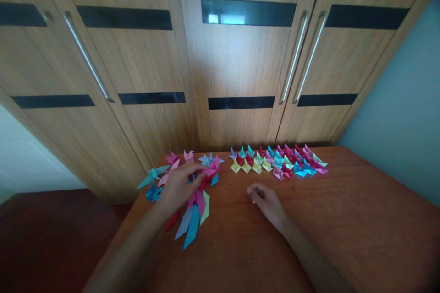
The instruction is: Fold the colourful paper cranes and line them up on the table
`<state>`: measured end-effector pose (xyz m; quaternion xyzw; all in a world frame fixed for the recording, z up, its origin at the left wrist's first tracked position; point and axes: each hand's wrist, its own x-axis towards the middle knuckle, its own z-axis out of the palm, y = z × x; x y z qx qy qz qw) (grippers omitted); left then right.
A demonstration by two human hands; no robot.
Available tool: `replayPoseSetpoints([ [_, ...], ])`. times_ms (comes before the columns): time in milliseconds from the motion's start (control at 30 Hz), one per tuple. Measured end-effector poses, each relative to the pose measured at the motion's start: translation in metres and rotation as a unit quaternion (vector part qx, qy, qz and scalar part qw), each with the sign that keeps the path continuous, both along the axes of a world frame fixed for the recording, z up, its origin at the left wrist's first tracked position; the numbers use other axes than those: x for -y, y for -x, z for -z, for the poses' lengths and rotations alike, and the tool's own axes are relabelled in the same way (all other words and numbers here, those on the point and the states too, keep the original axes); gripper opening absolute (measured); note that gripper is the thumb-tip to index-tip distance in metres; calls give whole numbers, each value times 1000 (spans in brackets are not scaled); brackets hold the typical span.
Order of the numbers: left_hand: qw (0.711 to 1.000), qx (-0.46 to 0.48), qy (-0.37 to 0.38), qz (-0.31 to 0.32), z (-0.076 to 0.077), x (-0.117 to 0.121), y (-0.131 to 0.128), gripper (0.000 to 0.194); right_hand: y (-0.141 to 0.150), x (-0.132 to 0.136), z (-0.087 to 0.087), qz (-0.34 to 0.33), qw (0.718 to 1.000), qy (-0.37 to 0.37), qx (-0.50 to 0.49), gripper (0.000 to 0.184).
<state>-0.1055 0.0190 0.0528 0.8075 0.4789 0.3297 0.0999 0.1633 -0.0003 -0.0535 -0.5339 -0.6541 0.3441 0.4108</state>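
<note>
My left hand (pixel 180 185) reaches over a loose heap of folded-paper pieces on the left of the table. Its thumb and fingertips close on a bright pink origami piece (pixel 213 165) at the heap's right side. Under and around that hand lie a magenta piece (pixel 197 201), a blue strip-like piece (pixel 192 227), a pale green one (pixel 205 208) and a teal one (pixel 153 175); the palm hides part of the heap. My right hand (pixel 266 201) rests at mid-table with curled fingers, and nothing shows in them.
Toward the back right, several small origami pieces (pixel 256 166) in many colours stand in close rows on the brown wooden table (pixel 233 247). Behind the table rises a wooden wardrobe (pixel 237 68) with metal handles. A pale blue wall (pixel 398 100) is at the right.
</note>
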Motion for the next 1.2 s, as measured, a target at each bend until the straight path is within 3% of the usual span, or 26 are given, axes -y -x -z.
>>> replayPoseSetpoints([
  [133,992,56,87,73,26,21,-40,21,1,6,-9,-31,989,40,-141,35],
  [267,981,92,120,119,51,37,-66,25,2,9,-11,-59,988,39,-137,35],
  [500,970,175,162,56,76,47,-82,23,0,5,-3,-62,991,34,-112,34],
  [667,960,206,185,46,83,46,-87,11,0,6,-5,-65,986,43,-145,32],
  [900,959,232,164,2,86,38,-86,12,-9,3,-10,-58,985,69,-146,31],
  [1200,906,338,238,95,81,38,-99,16,-14,0,-7,-59,978,85,-182,41],
])
